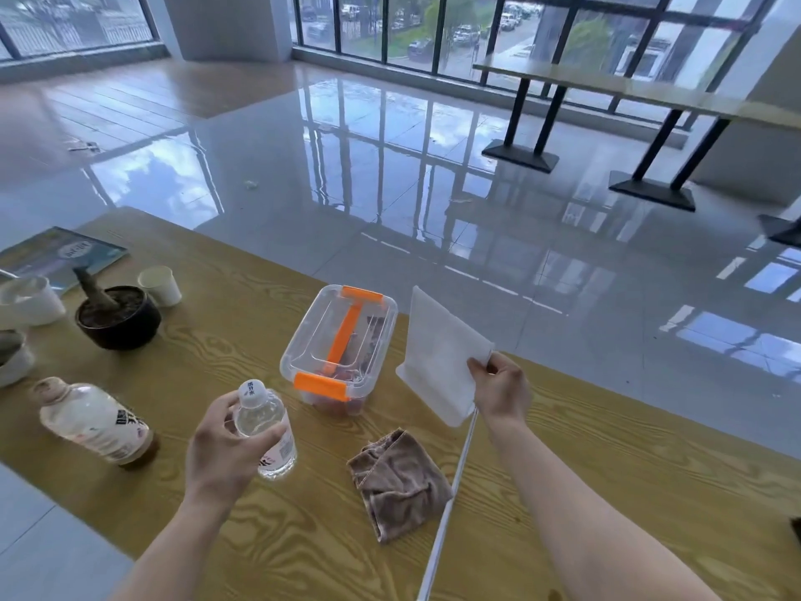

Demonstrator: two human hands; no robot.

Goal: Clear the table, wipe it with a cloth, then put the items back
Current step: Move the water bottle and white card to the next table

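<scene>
Around a bottle (pixel 266 427) the left hand (pixel 229 444) curls its fingers; the right hand (pixel 503 390) pinches a white sheet (pixel 437 357) by its edge, raised above the table (pixel 607 448). Between them sit a box (pixel 342 344) and the crumpled cloth (pixel 396 483), untouched. Left of the left hand stand a second bottle (pixel 93 420), a pot (pixel 117 316), a cup (pixel 160 286) and a book (pixel 60 253). With so much on the wood, clearing looks barely begun; wiping and returning are left. Beyond lie glossy floor (pixel 390 167) and tall windows (pixel 433 32).
</scene>
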